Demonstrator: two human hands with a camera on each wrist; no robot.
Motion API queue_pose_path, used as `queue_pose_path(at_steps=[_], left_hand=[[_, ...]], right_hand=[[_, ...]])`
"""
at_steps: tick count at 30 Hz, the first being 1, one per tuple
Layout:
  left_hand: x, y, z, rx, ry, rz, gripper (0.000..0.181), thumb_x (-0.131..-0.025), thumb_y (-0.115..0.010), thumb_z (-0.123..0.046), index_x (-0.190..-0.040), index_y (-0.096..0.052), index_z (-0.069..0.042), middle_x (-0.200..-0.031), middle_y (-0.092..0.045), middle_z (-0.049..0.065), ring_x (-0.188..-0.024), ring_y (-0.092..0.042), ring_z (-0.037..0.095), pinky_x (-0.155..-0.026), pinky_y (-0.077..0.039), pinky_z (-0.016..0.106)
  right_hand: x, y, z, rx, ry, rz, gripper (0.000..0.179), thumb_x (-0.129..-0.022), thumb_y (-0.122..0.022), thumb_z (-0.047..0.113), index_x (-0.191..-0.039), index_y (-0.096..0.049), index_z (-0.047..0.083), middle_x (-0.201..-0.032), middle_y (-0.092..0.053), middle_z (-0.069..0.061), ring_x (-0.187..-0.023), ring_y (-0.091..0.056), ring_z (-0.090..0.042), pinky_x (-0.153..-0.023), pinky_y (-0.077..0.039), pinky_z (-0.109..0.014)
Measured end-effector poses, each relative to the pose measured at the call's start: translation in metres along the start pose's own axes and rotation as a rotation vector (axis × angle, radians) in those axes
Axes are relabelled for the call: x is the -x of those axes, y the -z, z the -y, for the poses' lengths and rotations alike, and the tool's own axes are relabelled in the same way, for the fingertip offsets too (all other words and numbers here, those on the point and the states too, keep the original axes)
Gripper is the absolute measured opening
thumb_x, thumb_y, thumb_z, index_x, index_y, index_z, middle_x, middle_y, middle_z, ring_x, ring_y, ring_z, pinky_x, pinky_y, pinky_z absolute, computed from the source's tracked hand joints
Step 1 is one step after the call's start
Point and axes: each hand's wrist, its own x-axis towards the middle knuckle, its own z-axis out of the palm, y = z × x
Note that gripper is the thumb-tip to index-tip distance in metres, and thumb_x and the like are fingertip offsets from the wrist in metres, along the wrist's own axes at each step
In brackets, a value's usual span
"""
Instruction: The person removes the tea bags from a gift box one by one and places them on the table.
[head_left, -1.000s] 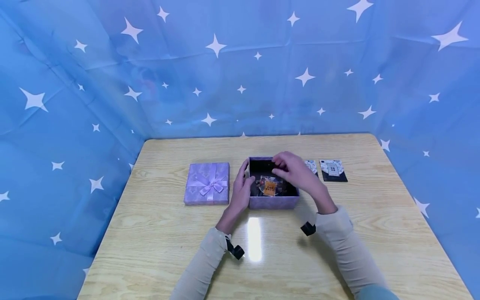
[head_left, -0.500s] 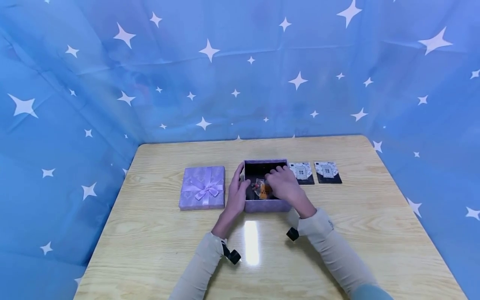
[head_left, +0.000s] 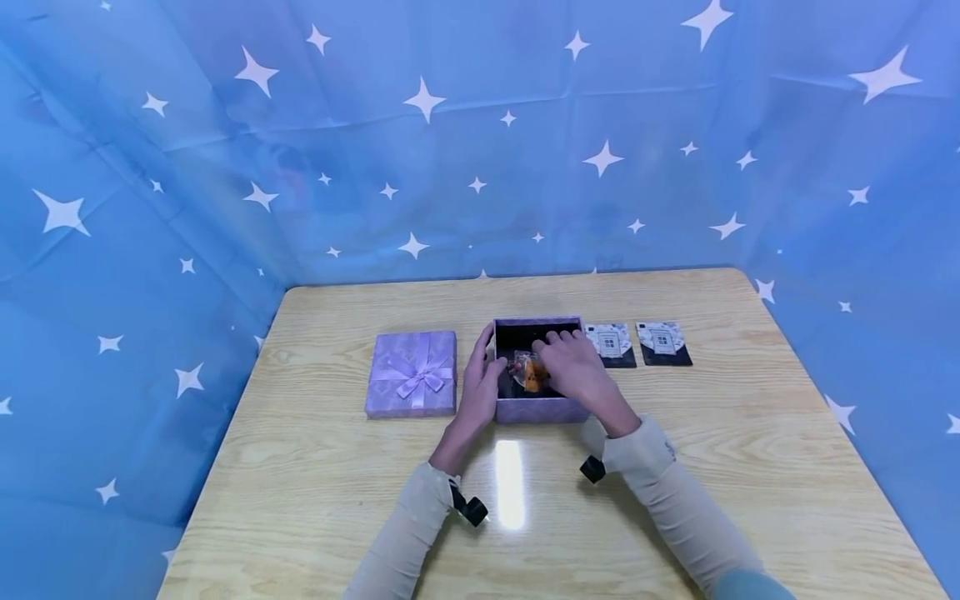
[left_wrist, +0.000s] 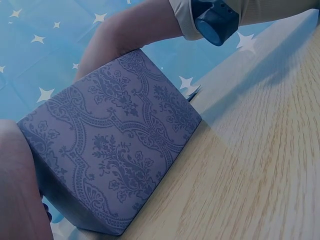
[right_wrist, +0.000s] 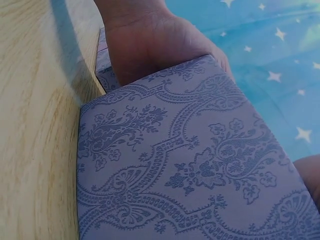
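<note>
A purple patterned gift box [head_left: 534, 411] stands on the table without its lid, its inside black. My left hand [head_left: 480, 385] grips its left wall, with the thumb over the rim. My right hand [head_left: 576, 367] reaches down inside the box's right side, knuckles up and its fingertips hidden. Beside those fingers, on the box floor, lies a small clear packet with an orange label [head_left: 533, 377]. I cannot tell whether the right fingers pinch anything. Both wrist views mostly show the box's patterned front wall [left_wrist: 110, 140], which hides its contents.
A purple lid with a ribbon bow [head_left: 412, 375] lies left of the box. Two flat black-and-white square packets lie to the right, the nearer one [head_left: 611, 343] close to the box wall and the other [head_left: 663, 343] farther right. A blue starry curtain [head_left: 450, 167] hangs behind the table.
My right hand has gone from above the box's back right rim down into the box, beside the orange-labelled packet. My left hand has kept its grip on the left wall.
</note>
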Motion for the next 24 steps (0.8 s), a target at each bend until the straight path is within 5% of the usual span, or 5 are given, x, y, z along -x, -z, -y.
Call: queue_pose_path(at_steps=[8, 15, 20, 24], left_hand=[[0.009, 0.006, -0.036, 0.032, 0.011, 0.026, 0.061, -0.106, -0.045, 0.001, -0.164, -0.03, -0.006, -0.169, -0.029, 0.017, -0.157, -0.022, 0.032, -0.125, -0.024, 0.057], [0.0, 0.001, 0.004, -0.008, 0.011, -0.002, 0.064, -0.107, -0.046, -0.009, -0.165, -0.031, -0.029, -0.17, -0.03, -0.001, -0.156, -0.024, 0.016, -0.125, -0.026, 0.05], [0.0, 0.001, 0.005, -0.005, 0.004, 0.0, 0.063, -0.106, -0.046, -0.011, -0.166, -0.03, -0.02, -0.17, -0.03, 0.0, -0.157, -0.024, 0.018, -0.125, -0.026, 0.051], [0.0, 0.0, 0.005, 0.006, 0.022, 0.001, 0.063, -0.106, -0.047, -0.013, -0.166, -0.03, -0.024, -0.17, -0.03, -0.003, -0.156, -0.025, 0.017, -0.125, -0.026, 0.049]], right_hand=[[0.002, 0.0, -0.001, 0.003, 0.028, -0.04, 0.041, -0.088, -0.082, 0.01, -0.127, -0.068, 0.01, -0.114, -0.065, -0.015, -0.094, -0.062, -0.034, -0.08, -0.047, -0.046], [0.002, 0.0, -0.002, -0.024, 0.059, -0.086, 0.033, -0.089, -0.082, 0.012, -0.119, -0.069, 0.008, -0.106, -0.068, -0.012, -0.09, -0.062, -0.033, -0.076, -0.046, -0.046], [0.001, 0.0, -0.005, -0.046, 0.083, -0.111, 0.023, -0.09, -0.083, 0.017, -0.107, -0.07, 0.011, -0.086, -0.069, -0.005, -0.077, -0.061, -0.028, -0.069, -0.042, -0.041], [0.003, 0.0, -0.006, -0.083, 0.109, -0.128, 0.017, -0.09, -0.083, 0.016, -0.096, -0.068, 0.012, -0.068, -0.06, 0.001, -0.064, -0.054, -0.023, -0.063, -0.034, -0.036]])
